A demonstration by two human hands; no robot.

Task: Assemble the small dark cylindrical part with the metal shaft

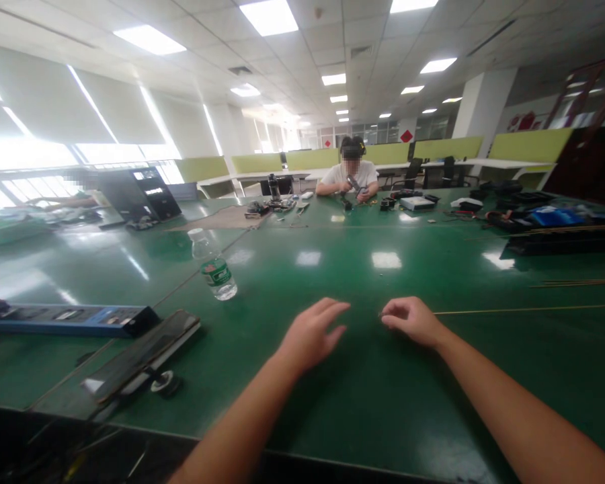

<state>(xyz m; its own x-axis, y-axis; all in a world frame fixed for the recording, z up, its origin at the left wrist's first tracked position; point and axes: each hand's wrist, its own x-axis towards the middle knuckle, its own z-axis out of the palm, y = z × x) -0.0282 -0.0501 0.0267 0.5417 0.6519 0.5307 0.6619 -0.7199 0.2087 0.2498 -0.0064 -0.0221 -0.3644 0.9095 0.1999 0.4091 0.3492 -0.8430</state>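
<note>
My left hand hovers over the green tabletop with its fingers stretched and thumb apart, holding nothing. To its right, my right hand is closed in a pinch, fingertips pointing left. A long thin yellowish rod runs from this hand to the right edge of the view. A small dark tip shows at the fingertips, in line with the rod; the part between is hidden by the hand. The hands are apart. A clear water bottle with a green label stands to the left of them.
At left lie a blue power strip and a dark flat board with a small wheel. More thin rods lie at right, near black trays. Across the green table sits a person handling a dark device, with scattered parts around.
</note>
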